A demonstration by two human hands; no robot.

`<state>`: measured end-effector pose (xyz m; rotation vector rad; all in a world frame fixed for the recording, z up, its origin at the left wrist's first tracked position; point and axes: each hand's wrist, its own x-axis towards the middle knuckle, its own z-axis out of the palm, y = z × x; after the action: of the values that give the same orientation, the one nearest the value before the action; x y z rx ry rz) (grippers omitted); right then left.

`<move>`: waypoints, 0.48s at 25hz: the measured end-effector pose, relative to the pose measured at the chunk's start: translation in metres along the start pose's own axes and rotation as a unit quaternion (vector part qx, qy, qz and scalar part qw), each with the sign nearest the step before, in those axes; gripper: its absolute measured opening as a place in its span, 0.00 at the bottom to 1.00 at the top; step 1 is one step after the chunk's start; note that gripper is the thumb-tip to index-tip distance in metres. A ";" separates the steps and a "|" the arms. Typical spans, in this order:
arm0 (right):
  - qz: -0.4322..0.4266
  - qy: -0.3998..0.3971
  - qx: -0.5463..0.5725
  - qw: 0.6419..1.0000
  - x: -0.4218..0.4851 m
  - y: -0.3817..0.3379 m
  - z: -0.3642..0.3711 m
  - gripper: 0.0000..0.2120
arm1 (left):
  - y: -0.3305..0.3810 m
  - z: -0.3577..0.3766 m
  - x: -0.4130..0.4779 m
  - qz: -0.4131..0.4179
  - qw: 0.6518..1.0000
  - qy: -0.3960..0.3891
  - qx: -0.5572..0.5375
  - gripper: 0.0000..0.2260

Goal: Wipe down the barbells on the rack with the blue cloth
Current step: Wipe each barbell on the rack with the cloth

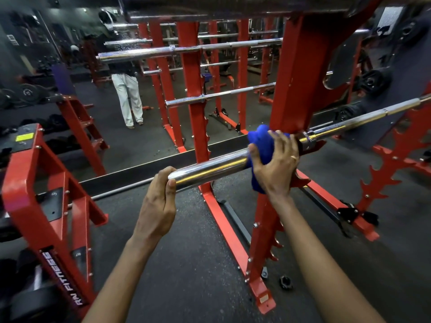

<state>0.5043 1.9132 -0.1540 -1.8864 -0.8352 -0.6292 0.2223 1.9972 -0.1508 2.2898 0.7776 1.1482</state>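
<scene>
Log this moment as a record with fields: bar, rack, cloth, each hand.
bar: chrome, lies across the rack
rack: red, with toothed hooks
cloth: blue, bunched round the bar's sleeve
left hand: grips the sleeve's free end
right hand: grips the cloth round the bar, beside the rack upright
stage: cloth on this bar, mid-wipe

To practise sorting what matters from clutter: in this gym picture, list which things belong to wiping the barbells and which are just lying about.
In the job:
blue cloth
barbell that it wraps
other barbells higher up
red rack

Lying about:
small black part on the floor
weight plates at left
red stand at left
</scene>
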 end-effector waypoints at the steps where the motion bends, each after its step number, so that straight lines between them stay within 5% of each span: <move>1: -0.042 -0.016 0.000 0.999 -0.007 0.000 0.001 0.31 | -0.001 0.000 0.000 0.003 1.000 -0.001 -0.002 0.14; 3: -0.086 -0.007 -0.001 0.996 0.004 0.014 -0.002 0.28 | -0.002 -0.002 0.000 0.009 1.000 -0.008 0.001 0.14; 8: 0.055 0.071 0.018 0.996 0.019 0.008 0.000 0.24 | 0.005 0.001 0.001 -0.031 0.999 0.003 0.036 0.15; 12: -0.149 -0.034 0.024 0.988 -0.034 -0.035 0.003 0.25 | 0.013 0.002 0.005 -0.071 0.997 -0.005 0.017 0.14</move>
<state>0.4556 1.9171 -0.1605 -1.7618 -1.1801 -0.7224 0.2302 1.9910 -0.1414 2.2257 0.9450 1.0676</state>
